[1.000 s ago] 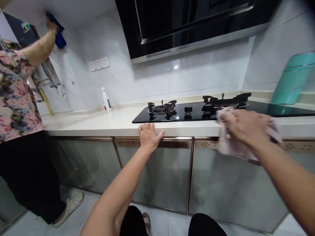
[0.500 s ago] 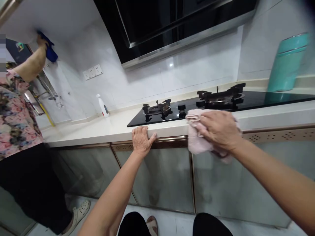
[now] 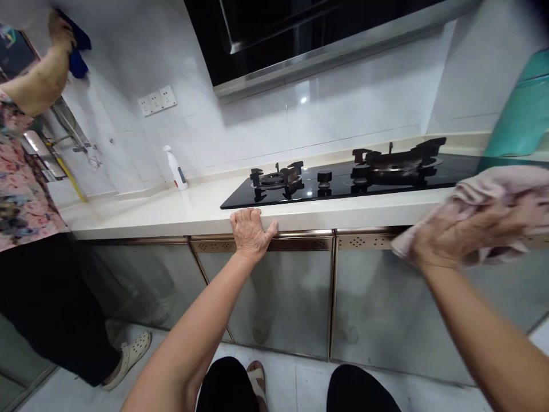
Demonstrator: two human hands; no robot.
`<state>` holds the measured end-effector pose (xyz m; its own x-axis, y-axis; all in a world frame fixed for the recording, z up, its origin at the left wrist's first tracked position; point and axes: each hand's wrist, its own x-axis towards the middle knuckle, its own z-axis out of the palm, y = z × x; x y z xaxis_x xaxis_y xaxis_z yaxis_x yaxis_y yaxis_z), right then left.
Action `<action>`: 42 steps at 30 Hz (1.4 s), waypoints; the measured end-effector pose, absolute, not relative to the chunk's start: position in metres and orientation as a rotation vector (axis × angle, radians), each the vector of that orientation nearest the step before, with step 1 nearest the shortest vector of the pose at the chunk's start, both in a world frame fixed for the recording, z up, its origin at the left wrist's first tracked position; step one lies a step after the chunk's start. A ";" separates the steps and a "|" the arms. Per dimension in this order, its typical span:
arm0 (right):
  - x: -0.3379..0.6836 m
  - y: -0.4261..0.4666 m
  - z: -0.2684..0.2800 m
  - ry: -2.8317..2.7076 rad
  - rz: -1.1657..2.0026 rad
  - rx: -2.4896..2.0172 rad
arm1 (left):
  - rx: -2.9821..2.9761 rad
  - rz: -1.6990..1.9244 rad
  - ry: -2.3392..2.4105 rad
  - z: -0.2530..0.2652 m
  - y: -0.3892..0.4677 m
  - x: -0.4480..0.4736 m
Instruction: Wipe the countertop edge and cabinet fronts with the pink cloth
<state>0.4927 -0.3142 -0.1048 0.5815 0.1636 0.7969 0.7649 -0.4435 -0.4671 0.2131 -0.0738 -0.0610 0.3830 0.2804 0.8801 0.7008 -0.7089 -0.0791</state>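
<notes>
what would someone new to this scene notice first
Probably the pale pink cloth in the person's right hand, blurred at the right, while the left hand rests on the edge of the white counter. Behind them, the black hob sits below the dark hood, with a teal container near its right end. At far left, a co-worker's hand holds a blue cloth up high.
</notes>
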 end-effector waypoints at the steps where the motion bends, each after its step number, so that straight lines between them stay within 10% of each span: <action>1: 0.478 -0.302 -0.103 -0.541 -0.916 -1.866 | -2.201 -1.271 -0.845 -0.061 -0.074 0.212; 25: 0.557 -0.342 -0.013 -1.073 -0.845 -2.278 | -2.225 -1.320 -0.782 -0.059 -0.084 0.208; 42: 0.328 -0.177 0.023 -1.854 -0.725 -2.077 | -2.246 -1.216 -0.783 -0.062 -0.082 0.202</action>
<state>0.3277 -0.1767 0.0232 0.0590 0.8484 0.5261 0.9803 -0.1488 0.1299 0.2016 -0.0818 -0.0621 0.4459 0.2598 0.8566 0.6721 -0.7292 -0.1288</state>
